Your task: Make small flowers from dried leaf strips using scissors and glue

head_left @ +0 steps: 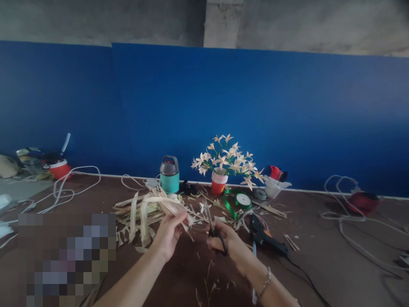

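Observation:
My left hand (171, 232) is closed on a pale dried husk strip (171, 205), thumb pressed against the fingers. More of these long pale husks (140, 213) lie heaped just beyond and to the left of it. In my right hand (225, 238) is a pair of scissors (216, 232) with dark handles, blades pointing up and away from me. The blades stand a little to the right of the strip, apart from it as far as I can see. Small cut scraps (217, 204) are strewn on the brown table around both hands.
A red paper cup (219, 185) holds pale handmade flowers (228, 158). Beside it lie a green ribbon roll (243, 200) and a black glue gun (266, 238) with a trailing cord. A teal container (169, 179) stands back left. White cables (343, 213) loop across both sides.

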Available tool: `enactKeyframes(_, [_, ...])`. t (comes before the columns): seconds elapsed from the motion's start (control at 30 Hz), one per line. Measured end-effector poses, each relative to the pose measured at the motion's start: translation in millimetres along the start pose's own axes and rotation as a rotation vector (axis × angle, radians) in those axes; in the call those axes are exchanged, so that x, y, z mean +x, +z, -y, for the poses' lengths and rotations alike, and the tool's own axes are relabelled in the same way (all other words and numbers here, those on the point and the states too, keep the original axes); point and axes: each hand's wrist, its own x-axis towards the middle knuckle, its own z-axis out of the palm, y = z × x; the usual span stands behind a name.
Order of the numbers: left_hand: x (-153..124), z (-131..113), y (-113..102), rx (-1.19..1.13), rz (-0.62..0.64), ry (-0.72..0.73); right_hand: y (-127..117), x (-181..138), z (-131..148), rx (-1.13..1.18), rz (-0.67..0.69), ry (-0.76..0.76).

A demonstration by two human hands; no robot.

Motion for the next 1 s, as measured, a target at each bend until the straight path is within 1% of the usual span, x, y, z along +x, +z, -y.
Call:
enactKeyframes(0.07, [7,-9,-6,-0.086,0.016,0.007,-13,-7,11,-0.124,0.213,0.166])
enactKeyframes(0.13, [11,-14,-11,-0.168,0.018,0.048,-24,-15,24,-0.288,0.443,0.328])
enactKeyframes(0.2, [14,-16,-13,-0.219,0.003,0.069,-31,-22,34,-0.450,0.698,0.559])
enactKeyframes(0.23, [15,-16,-14,-0.230,-0.002,0.070,-32,-24,36,-0.513,0.765,0.628])
enactKeyframes(0.27, [16,-16,-15,-0.232,-0.004,0.064,-33,-24,37,-0.577,0.785,0.668])
enactKeyframes(0.33, [16,-13,-15,-0.218,-0.004,0.049,-32,-22,33,-0.671,0.770,0.687])
enactKeyframes(0.4, [16,-10,-15,-0.195,0.000,0.048,-33,-17,24,-0.669,0.700,0.673])
enactKeyframes(0.43, [16,-9,-15,-0.179,0.006,0.053,-34,-14,20,-0.647,0.622,0.632])
enactKeyframes(0.5, [15,-7,-14,-0.155,0.025,0.055,-35,-9,15,-0.589,0.442,0.500])
enactKeyframes(0.53, [13,-6,-13,-0.149,0.037,0.048,-35,-7,14,-0.549,0.382,0.438])
enactKeyframes(0.57, [11,-6,-12,-0.147,0.050,0.031,-35,-7,14,-0.492,0.353,0.385])
enactKeyframes(0.63, [5,-7,-9,-0.134,0.098,-0.038,-32,-8,16,-0.335,0.357,0.307])
enactKeyframes(0.7, [-2,-8,-6,-0.074,0.184,-0.149,-28,-10,17,-0.173,0.380,0.239])
enactKeyframes(0.77, [-9,-8,-2,-0.024,0.245,-0.240,-24,-11,17,-0.060,0.397,0.185])
enactKeyframes(0.8, [-12,-8,0,-0.008,0.265,-0.263,-23,-10,16,-0.024,0.407,0.168])
enactKeyframes(0.87, [-15,-5,2,0.029,0.294,-0.285,-22,-9,13,0.028,0.409,0.134])
enactKeyframes(0.93, [-15,-2,3,0.048,0.292,-0.277,-23,-7,10,0.052,0.408,0.109])
enactKeyframes(1.0, [-12,1,4,0.045,0.274,-0.259,-25,-6,7,0.050,0.437,0.109])
